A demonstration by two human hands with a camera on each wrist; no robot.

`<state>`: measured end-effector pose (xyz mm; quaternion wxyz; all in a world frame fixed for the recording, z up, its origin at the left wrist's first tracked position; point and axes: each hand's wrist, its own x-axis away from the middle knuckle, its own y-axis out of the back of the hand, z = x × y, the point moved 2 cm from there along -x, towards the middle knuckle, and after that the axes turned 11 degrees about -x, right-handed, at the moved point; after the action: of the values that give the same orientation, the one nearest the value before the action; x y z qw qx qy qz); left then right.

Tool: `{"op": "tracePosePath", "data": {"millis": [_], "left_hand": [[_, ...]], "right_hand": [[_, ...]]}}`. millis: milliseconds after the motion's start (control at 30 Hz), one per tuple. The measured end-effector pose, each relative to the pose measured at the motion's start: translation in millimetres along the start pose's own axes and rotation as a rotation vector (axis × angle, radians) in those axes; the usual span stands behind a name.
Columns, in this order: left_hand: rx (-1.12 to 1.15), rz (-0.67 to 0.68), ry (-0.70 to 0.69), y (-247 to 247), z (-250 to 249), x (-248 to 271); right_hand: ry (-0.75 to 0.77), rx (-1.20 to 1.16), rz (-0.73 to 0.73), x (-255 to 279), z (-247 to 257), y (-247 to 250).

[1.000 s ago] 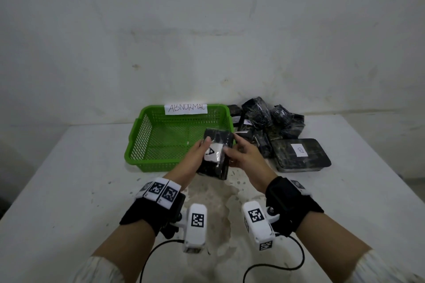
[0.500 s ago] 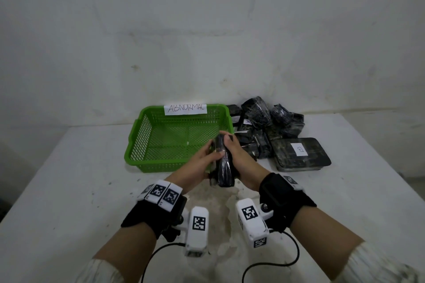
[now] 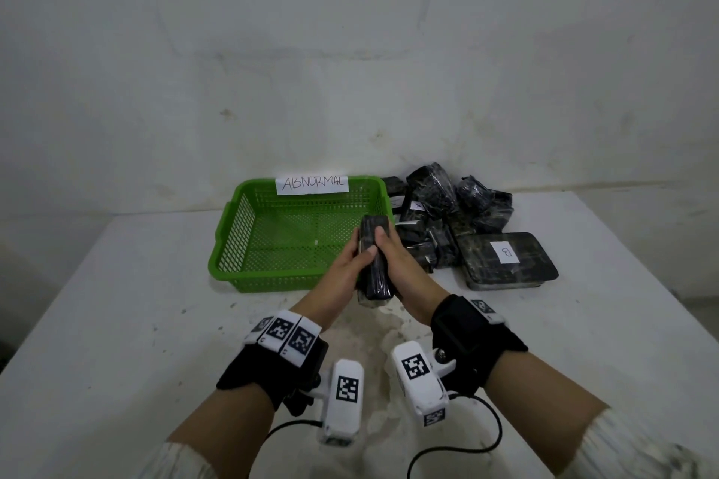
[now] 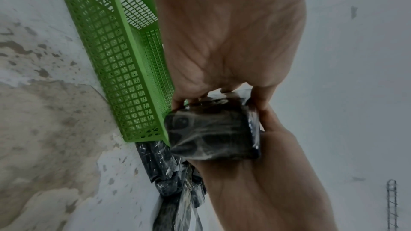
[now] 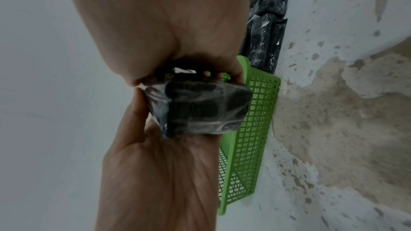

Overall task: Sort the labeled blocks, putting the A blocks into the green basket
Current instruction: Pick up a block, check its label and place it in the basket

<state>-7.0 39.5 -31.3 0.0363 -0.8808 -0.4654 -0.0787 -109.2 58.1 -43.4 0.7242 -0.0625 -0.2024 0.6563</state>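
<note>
While both hands, left hand (image 3: pixel 342 271) and right hand (image 3: pixel 397 264), grip a wrapped block (image 3: pixel 374 261) edge-up at the green basket (image 3: pixel 249 222)'s near rim, its label is hidden; the next move likely needs a short carry over the rim.

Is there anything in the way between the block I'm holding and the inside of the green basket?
Nothing visible. The block sits at the green basket's near right corner, and the basket's floor looks bare.
</note>
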Motion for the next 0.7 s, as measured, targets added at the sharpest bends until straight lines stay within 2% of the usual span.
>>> {"op": "tracePosePath", "data": {"millis": [100, 267, 400, 533, 700], "left_hand": [[0.035, -0.023, -0.019, 4.2, -0.6, -1.7], [-0.012, 0.032, -0.013, 4.2, -0.1, 0.8], [0.037, -0.016, -0.006, 9.3, 0.0, -0.2], [0.019, 0.075, -0.017, 9.0, -1.6, 2.3], [0.027, 0.079, -0.016, 10.7, -3.0, 3.2]], "right_hand": [[-0.032, -0.065, 0.028, 2.7, 1.8, 0.9], [0.009, -0.066, -0.017, 0.9, 2.0, 5.4], [-0.031, -0.037, 0.009, 2.7, -3.1, 4.1], [0.015, -0.023, -0.007, 4.8, 1.6, 4.6], [-0.016, -0.099, 0.044, 6.1, 4.8, 5.8]]}}
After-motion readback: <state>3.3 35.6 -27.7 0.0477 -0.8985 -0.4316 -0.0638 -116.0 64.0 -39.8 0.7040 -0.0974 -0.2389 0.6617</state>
